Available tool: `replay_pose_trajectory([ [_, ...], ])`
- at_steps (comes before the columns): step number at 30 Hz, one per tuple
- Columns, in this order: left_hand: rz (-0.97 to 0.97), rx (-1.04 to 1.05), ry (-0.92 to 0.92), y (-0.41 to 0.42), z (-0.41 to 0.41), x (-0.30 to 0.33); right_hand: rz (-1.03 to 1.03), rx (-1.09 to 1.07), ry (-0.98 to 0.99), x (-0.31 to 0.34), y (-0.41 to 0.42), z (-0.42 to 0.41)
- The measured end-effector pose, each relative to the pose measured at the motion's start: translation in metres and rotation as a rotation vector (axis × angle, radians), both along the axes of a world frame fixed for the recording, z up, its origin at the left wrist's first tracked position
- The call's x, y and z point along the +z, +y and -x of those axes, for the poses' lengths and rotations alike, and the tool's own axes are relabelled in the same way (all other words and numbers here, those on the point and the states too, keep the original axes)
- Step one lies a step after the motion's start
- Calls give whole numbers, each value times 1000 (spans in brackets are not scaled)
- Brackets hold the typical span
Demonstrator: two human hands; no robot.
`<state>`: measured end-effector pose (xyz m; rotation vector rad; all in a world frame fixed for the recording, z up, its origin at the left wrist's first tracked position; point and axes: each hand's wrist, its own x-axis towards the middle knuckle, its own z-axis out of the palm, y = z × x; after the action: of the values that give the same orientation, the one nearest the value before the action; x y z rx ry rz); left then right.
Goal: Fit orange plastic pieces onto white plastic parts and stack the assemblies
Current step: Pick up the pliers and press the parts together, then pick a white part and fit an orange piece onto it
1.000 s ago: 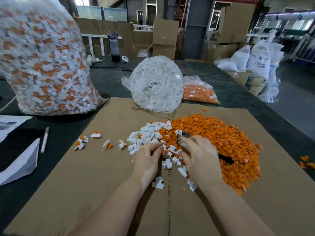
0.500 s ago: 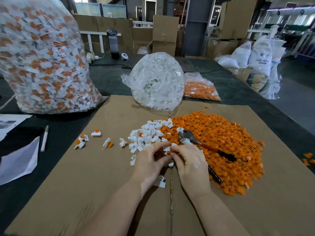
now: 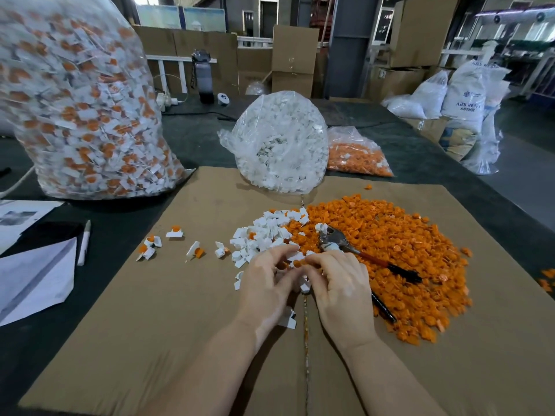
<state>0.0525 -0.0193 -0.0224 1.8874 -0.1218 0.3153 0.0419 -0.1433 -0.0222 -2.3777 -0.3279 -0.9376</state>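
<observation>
A wide pile of orange pieces (image 3: 390, 253) lies on the brown cardboard sheet (image 3: 150, 340), with a smaller heap of white parts (image 3: 264, 232) at its left edge. My left hand (image 3: 264, 289) and my right hand (image 3: 339, 289) meet fingertip to fingertip in front of the heaps. Between the fingertips sit a white part (image 3: 295, 256) and an orange piece (image 3: 298, 263), pressed together. Several finished white-and-orange assemblies (image 3: 174, 232) lie scattered to the left on the cardboard.
Pliers (image 3: 336, 240) with dark handles rest on the orange pile. A huge clear bag of assemblies (image 3: 78, 109) stands at the left; a bag of white parts (image 3: 279, 142) and a bag of orange pieces (image 3: 357, 157) stand behind. Papers (image 3: 33, 277) and a pen (image 3: 84, 241) lie left.
My right hand came off the orange pile and pulled back toward me. Both hands have closed together on a white part and an orange piece.
</observation>
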Motion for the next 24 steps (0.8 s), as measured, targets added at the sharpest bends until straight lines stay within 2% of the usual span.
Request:
replay_pose_trajectory([
  [2,50,80,-43,3,0,0,-45,-5,13,-1,-1,0],
  [5,-37,268,-99,20,-5,1,-63,-6,22,-2,-2,-1],
  [10,-282,582,62,68,-20,0,-47,11,17,-3,0,-2],
  [13,-408,498,120,78,-26,-1,-28,5,9,-3,0,-2],
  [16,-483,422,67,81,-29,-3,-17,-10,3,-3,0,-1],
  [19,-488,483,49,83,-31,-3,1,-18,3,-3,-1,-1],
  [24,-556,645,125,89,-30,0,29,-36,6,-2,0,0],
])
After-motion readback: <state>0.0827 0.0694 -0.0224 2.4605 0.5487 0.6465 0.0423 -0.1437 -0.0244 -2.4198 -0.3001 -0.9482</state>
